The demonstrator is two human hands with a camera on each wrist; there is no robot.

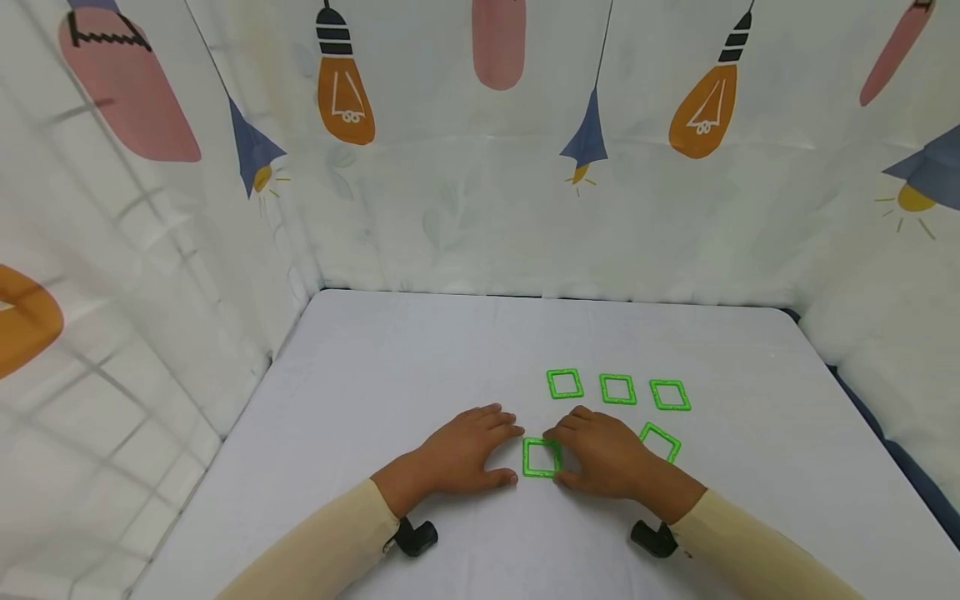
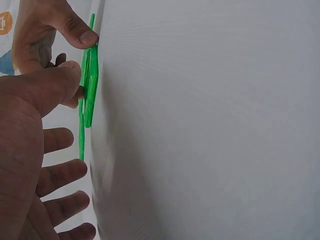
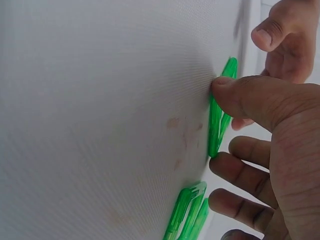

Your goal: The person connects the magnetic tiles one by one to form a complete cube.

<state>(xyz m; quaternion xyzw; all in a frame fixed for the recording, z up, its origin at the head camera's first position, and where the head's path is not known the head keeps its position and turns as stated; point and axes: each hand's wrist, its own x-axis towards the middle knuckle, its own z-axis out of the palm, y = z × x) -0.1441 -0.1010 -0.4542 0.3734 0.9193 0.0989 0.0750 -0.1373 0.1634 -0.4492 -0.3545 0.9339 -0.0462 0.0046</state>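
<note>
A green see-through square frame (image 1: 538,474) lies on the white tabletop between the two hands. My right hand (image 1: 604,454) holds its right side, thumb at the lower corner and a finger at the upper one; in the right wrist view the thumb touches the square's edge (image 3: 214,122). To the left is my left hand (image 1: 467,452), its fingers spread and loosely bent, with a small gap to the frame in the head view. Another green square frame (image 1: 665,432) lies turned, partly hidden behind the right hand.
Three more green square frames, a left one (image 1: 566,395), a middle one (image 1: 618,401) and a right one (image 1: 672,407), lie in a row farther back. A white cloth wall (image 1: 465,217) printed with lamps rises behind the white table (image 1: 405,358).
</note>
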